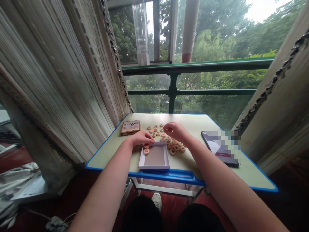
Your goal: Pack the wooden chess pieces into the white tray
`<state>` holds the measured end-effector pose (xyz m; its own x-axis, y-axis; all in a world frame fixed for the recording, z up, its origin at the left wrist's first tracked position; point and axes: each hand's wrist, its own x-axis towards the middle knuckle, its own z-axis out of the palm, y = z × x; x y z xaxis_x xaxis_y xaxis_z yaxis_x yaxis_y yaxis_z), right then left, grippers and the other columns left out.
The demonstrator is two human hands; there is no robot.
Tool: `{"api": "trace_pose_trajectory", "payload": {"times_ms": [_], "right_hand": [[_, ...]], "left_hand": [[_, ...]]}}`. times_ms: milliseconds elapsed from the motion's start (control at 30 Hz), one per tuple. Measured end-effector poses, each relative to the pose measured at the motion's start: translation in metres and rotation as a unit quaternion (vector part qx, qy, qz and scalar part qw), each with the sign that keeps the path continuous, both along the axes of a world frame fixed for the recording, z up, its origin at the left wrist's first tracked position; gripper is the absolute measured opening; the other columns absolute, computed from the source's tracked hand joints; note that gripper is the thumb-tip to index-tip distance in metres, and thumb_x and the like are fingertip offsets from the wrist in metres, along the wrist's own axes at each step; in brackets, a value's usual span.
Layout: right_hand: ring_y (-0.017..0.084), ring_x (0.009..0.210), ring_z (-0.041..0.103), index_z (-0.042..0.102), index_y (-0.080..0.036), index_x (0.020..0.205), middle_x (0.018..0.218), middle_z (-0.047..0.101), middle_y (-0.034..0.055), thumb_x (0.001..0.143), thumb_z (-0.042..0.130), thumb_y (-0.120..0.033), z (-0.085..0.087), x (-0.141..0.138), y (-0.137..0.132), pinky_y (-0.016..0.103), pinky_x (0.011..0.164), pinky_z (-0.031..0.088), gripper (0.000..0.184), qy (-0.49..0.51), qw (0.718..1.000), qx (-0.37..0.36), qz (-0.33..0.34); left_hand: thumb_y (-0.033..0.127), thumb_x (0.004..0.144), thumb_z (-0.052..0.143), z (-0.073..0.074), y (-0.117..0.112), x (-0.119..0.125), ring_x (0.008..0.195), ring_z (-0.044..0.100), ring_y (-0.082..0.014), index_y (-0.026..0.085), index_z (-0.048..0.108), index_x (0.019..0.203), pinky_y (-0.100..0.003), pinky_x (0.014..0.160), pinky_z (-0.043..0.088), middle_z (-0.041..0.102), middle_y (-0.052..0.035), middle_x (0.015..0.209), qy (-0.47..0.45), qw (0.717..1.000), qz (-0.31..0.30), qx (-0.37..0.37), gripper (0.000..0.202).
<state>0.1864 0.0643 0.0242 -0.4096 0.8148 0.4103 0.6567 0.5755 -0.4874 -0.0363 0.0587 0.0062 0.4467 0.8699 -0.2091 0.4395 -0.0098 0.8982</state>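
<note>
Nearest, short of the fingertips, tray (154, 167): open side up, long axis seemingly toward the window; two discs (146, 151) at far-left corner.
Left hand (142, 138): fingers pressed together over those discs; grip not discernible.
Right hand (175, 130): fingers curled over loose discs (172, 151); pinch unclear.

No word or no. can be read for sure. Red and black signs are painted on the round wooden pieces (166, 139) – one sign per piece, all too small to be made out. A bigger red sign is seen on a piece in the far left corner of the white tray (154, 167), but it is blurred too. A print w/ small marks is carried on the flat box (130, 126) – not readable. On the phone (218, 149) part of the screen is blotted out; a red strip w/ tiny pale marks is shown, too small to be read.
</note>
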Motion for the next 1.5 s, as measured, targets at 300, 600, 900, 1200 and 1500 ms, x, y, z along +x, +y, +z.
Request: {"api": "trace_pose_trajectory", "payload": {"times_ms": [300,600,900,1200,1500], "right_hand": [[0.015,0.073,0.061,0.072,-0.022,0.088,0.081,0.070,0.0001,0.070,0.068,-0.027,0.010,-0.018,-0.032,0.022,0.064,0.044,0.019,-0.073,0.973,-0.162,0.145],[0.019,0.080,0.056,0.074,-0.026,0.079,0.073,0.067,0.0016,0.070,0.070,-0.038,0.001,-0.022,-0.034,0.027,0.074,0.040,0.016,-0.197,0.964,-0.048,0.172],[0.019,0.076,0.054,0.072,-0.022,0.074,0.073,0.063,0.0044,0.065,0.070,-0.040,0.003,-0.024,-0.044,0.028,0.073,0.041,0.020,-0.222,0.964,-0.040,0.138],[0.019,0.075,0.054,0.069,-0.022,0.098,0.079,0.065,0.0045,0.067,0.066,-0.029,0.013,-0.033,-0.057,0.026,0.061,0.037,0.032,-0.241,0.961,-0.066,0.116],[0.016,0.066,0.053,0.066,-0.020,0.072,0.068,0.064,0.0023,0.069,0.063,-0.035,0.012,-0.040,-0.060,0.024,0.054,0.032,0.015,-0.261,0.958,-0.067,0.104]], "left_hand": [[0.032,0.056,0.075,0.000,0.000,0.003,0.050,0.046,-0.0086,0.011,0.073,0.070,-0.022,0.049,0.034,0.061,-0.0016,0.055,0.002,0.999,-0.002,0.033,0.026],[0.034,0.055,0.077,-0.003,0.003,-0.001,0.055,0.051,-0.0109,0.011,0.074,0.072,-0.023,0.052,0.037,0.065,-0.0032,0.060,-0.003,1.000,-0.010,0.023,0.028],[0.031,0.054,0.078,-0.003,0.003,-0.002,0.054,0.050,-0.0105,0.011,0.073,0.071,-0.023,0.053,0.038,0.065,-0.0028,0.060,-0.014,1.000,-0.006,0.015,0.026],[0.030,0.056,0.075,-0.001,0.003,-0.001,0.052,0.048,-0.0090,0.010,0.072,0.072,-0.022,0.051,0.036,0.064,-0.0027,0.060,-0.015,1.000,-0.019,0.009,0.026],[0.032,0.054,0.076,-0.006,0.008,-0.002,0.055,0.049,-0.0087,0.010,0.072,0.073,-0.021,0.053,0.037,0.062,-0.0005,0.059,-0.010,1.000,-0.018,0.018,0.030]]}}
